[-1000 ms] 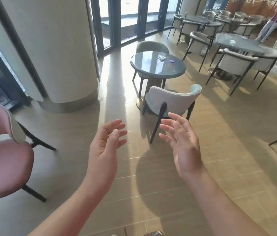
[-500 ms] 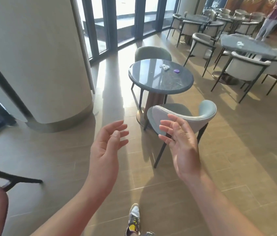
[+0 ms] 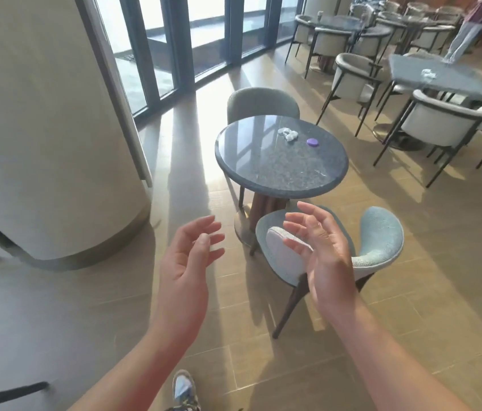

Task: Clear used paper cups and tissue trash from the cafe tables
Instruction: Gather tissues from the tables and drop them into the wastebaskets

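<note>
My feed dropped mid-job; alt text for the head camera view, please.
The left hand and right hand hang open and empty, short of a round table holding a crumpled tissue and a purple disc. A blue chair stands at its near side; a farther table on the right also bears a white wad.

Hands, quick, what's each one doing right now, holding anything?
Left hand: open, fingers relaxed, holding nothing, raised in the air.
Right hand: open, fingers loosely spread, holding nothing, in front of the chair.
</note>
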